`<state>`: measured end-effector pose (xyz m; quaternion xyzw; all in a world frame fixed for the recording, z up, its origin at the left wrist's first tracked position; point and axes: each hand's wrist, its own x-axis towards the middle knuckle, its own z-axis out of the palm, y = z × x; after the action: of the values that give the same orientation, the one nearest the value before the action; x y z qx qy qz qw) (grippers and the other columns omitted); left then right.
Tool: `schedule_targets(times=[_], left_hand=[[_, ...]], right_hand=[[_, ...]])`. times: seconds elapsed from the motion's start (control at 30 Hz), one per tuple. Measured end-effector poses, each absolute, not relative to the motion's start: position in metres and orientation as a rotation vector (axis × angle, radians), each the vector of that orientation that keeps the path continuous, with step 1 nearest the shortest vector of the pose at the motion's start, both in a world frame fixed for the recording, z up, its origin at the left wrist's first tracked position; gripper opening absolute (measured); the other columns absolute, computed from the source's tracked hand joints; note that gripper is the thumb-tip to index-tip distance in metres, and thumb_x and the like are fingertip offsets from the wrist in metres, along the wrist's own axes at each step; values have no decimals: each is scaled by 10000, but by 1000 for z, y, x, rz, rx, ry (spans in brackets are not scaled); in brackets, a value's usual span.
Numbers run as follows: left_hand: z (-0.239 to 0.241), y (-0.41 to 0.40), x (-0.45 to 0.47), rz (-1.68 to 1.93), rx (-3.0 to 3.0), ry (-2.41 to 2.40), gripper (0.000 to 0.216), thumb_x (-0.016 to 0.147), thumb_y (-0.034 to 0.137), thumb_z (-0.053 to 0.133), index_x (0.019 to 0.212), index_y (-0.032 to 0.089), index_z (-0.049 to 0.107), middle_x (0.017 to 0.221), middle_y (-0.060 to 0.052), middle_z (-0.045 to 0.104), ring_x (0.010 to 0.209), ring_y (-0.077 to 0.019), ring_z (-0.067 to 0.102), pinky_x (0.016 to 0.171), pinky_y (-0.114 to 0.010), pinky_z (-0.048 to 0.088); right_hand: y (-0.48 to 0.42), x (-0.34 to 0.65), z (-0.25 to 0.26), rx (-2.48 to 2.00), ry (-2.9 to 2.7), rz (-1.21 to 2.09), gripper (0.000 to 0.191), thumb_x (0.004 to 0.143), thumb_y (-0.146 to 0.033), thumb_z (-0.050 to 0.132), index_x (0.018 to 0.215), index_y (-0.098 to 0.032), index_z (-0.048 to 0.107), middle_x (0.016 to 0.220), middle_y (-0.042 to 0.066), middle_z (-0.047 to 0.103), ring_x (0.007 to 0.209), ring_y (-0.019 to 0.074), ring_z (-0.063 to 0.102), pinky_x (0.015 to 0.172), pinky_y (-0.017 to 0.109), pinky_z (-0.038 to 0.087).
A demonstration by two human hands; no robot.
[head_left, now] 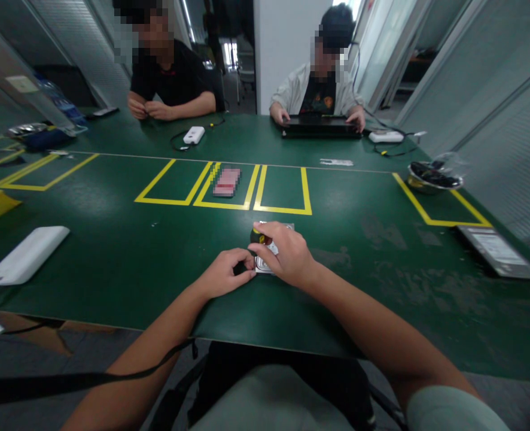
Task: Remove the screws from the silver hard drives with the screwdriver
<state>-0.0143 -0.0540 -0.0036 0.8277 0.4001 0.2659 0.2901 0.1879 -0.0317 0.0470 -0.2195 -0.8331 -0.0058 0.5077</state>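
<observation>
In the head view, my right grip (289, 254) is clamped on a black-and-yellow handle (258, 236), just below the centre of the frame, over the left part of a flat silver device (265, 265) lying on the green desk (112, 269). My left grip (227, 272) is at the device's lower left edge, thumb and forefinger curved around a gap; I cannot tell whether their tips are closed on anything. Above centre, a pink, blurred item (227, 181) lies inside a yellow tape outline. A white box (26, 254) lies at the left of the frame, and a silver rectangular unit (500, 250) at the right, below a bowl (434, 187) of dark things. At the top, a person in black (175, 84) sits left of centre; right of centre, another in a pale jacket (287, 90) holds a black, flat object (323, 127).
</observation>
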Motion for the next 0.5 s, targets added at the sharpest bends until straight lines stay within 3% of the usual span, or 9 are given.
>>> schedule_targets(times=[0.5], left_hand=[[1, -53, -13, 720, 2155, 1023, 61, 839, 222, 618, 845, 164, 599, 849, -27, 650, 804, -156, 602, 765, -275, 464]], right_hand=[[-27, 194, 43, -559, -1999, 6, 314, 951, -296, 555, 1227, -154, 512, 1084, 99, 696, 1000, 165, 671, 865, 304, 568]])
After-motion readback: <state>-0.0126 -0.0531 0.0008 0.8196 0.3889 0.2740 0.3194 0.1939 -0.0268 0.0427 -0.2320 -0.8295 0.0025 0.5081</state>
